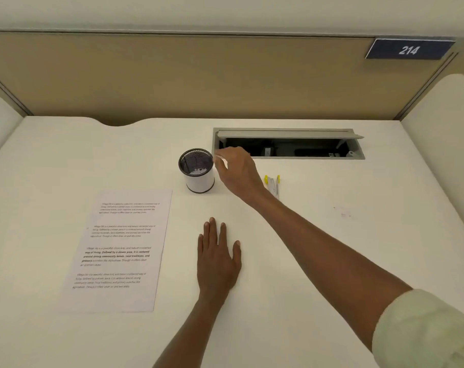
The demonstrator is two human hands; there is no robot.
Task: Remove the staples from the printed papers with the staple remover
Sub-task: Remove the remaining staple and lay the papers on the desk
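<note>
A printed paper (119,248) with several text blocks lies flat on the white desk (331,248), left of centre. My left hand (217,258) rests palm down on the bare desk just right of the sheet and holds nothing. My right hand (239,173) reaches forward, its fingertips drawn together at the right rim of a mesh-lined pen cup (197,171). Anything pinched there is too small to see. The staple remover (273,184), a pale tool with yellow tips, lies on the desk right of that hand, partly hidden by my wrist.
An open cable hatch (288,144) with a raised grey lid is set into the desk behind my right hand. Beige partition panels close off the back and sides, and a blue sign reading 214 (408,49) hangs at the upper right.
</note>
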